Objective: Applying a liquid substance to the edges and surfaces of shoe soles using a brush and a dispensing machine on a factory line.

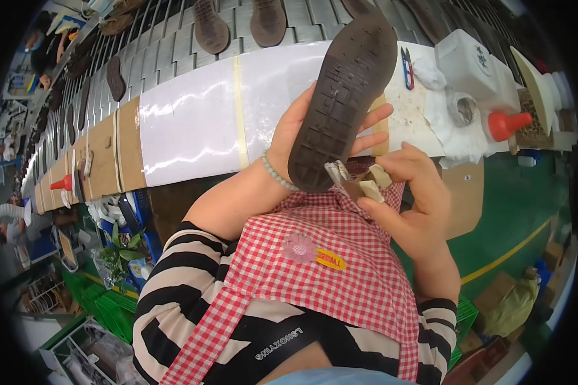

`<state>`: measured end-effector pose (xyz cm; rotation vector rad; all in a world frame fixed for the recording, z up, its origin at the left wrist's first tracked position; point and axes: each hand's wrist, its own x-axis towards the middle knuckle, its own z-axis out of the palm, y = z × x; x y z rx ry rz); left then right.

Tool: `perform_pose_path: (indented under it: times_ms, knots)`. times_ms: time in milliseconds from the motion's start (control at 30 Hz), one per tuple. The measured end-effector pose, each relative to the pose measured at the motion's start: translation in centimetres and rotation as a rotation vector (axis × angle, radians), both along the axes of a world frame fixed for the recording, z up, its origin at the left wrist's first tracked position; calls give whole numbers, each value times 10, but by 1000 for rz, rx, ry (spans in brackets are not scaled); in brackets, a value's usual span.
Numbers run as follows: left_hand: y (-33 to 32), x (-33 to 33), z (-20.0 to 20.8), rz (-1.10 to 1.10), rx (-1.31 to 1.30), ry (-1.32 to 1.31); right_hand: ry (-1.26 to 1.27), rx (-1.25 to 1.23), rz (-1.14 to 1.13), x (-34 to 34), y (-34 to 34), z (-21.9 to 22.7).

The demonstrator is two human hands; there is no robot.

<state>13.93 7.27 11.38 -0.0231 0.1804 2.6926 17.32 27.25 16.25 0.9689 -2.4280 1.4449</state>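
Note:
A dark brown shoe sole (347,93), with square recesses on the side facing me, is held up at a tilt before my apron. My left hand (293,131) supports it from behind, the thumb side at its left edge and fingertips showing past its right edge. My right hand (417,202) is closed, pinching a small cream-and-brown object (371,184) between thumb and fingers. Its whitish end reaches the lower right edge of the sole; contact there is hard to judge. I cannot make out the object's exact kind.
Beyond the white-covered work surface (192,109), a metal slat conveyor (167,45) carries several brown soles (268,22). To the right are thread snips (407,67), a white plastic container (465,64) and a red-nozzled bottle (507,125). A plant (123,253) stands below left.

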Motion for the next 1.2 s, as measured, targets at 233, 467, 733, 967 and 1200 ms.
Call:
perform_pose_path:
  times_ms: [233, 467, 733, 967, 1200]
  knots:
    - [0, 6, 0, -15, -1, 12, 32, 64, -17, 2, -2, -7]
    - [2, 14, 5, -50, 5, -10, 76, 85, -16, 3, 1, -6]
    - [3, 22, 4, -77, -31, -32, 179, 63, -96, -3, 5, -7]
    - [0, 27, 1, -122, -108, 87, 212, 23, -225, -10, 11, -9]
    - [9, 27, -2, -126, -60, 28, 215, -29, -324, -21, 19, -6]
